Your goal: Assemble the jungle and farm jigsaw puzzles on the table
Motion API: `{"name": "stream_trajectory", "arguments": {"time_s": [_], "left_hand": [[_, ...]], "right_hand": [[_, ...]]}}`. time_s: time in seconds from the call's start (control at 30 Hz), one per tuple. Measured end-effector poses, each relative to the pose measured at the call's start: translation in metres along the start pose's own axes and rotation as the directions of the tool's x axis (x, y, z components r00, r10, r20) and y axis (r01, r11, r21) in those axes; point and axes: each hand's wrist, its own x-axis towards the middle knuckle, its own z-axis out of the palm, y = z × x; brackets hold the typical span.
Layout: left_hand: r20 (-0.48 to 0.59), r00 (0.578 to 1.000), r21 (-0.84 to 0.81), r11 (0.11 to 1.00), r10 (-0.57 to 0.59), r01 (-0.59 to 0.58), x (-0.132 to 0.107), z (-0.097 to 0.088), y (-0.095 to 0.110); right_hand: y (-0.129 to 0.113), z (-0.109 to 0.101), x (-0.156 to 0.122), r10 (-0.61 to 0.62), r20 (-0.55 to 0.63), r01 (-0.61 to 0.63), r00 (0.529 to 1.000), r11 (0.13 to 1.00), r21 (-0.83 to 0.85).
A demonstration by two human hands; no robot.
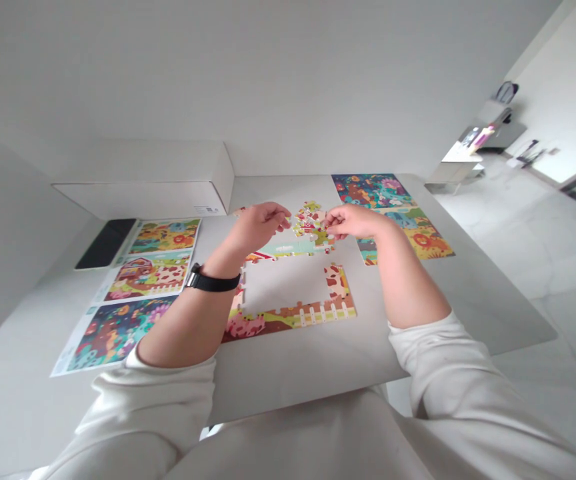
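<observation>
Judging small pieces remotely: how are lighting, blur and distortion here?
Head view: soft, even light, no harsh glare or shadows; wide-angle distortion stretches the table toward frame edges; the jigsaw pieces between the left hand and right hand are too soft for fine detail.

The assembled border of the jigsaw puzzle [288, 319] shows a white picket fence over brown and green ground with pink blossoms, and a brown-and-white cow-patch pattern runs up its right side. The loose puzzle pieces [311, 223] mix red, yellow, green and white. The printed picture sheet [151, 277] on the left carries bright yellow, red, teal and orange scenes against the pale grey tabletop [288, 373], the watch strap [213, 281] is black, and the sleeve [443, 360] is cream-white.
</observation>
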Motion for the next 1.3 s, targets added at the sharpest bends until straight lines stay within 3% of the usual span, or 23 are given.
{"name": "stream_trajectory", "arguments": {"time_s": [0.13,0.23,0.43,0.6,0.73,0.87,1.13,1.3], "left_hand": [[-0.012,1.000,-0.021,1.000,0.020,-0.021,-0.003,-0.013,0.005],[0.027,0.997,0.064,0.995,0.075,-0.076,-0.009,-0.011,0.014],[0.274,0.951,0.288,0.931,0.142,-0.223,-0.020,0.014,0.026],[0.431,0.884,0.378,0.854,0.180,-0.358,-0.027,0.034,0.023],[0.496,0.849,0.395,0.822,0.185,-0.410,-0.034,0.050,0.025],[0.575,0.787,0.379,0.779,0.224,-0.499,-0.041,0.066,0.028],[0.648,0.708,0.385,0.682,0.280,-0.622,-0.049,0.089,0.019],[0.659,0.698,0.416,0.638,0.279,-0.648,-0.050,0.095,0.012]], "right_hand": [[0.015,-0.013,-0.001,0.189,0.115,-0.183,0.975,0.981,-0.056],[0.024,-0.011,0.003,0.300,0.200,-0.284,0.933,0.953,-0.103],[0.033,0.001,0.012,0.404,0.260,-0.378,0.877,0.914,-0.145],[0.027,0.005,0.012,0.423,0.230,-0.368,0.877,0.897,-0.247],[0.021,0.006,0.009,0.420,0.207,-0.331,0.884,0.874,-0.357],[0.014,0.008,0.008,0.412,0.158,-0.292,0.898,0.823,-0.487],[0.004,0.016,0.008,0.402,0.070,-0.238,0.913,0.664,-0.709],[0.012,0.013,0.015,0.292,-0.037,-0.243,0.956,0.712,-0.659]]}}
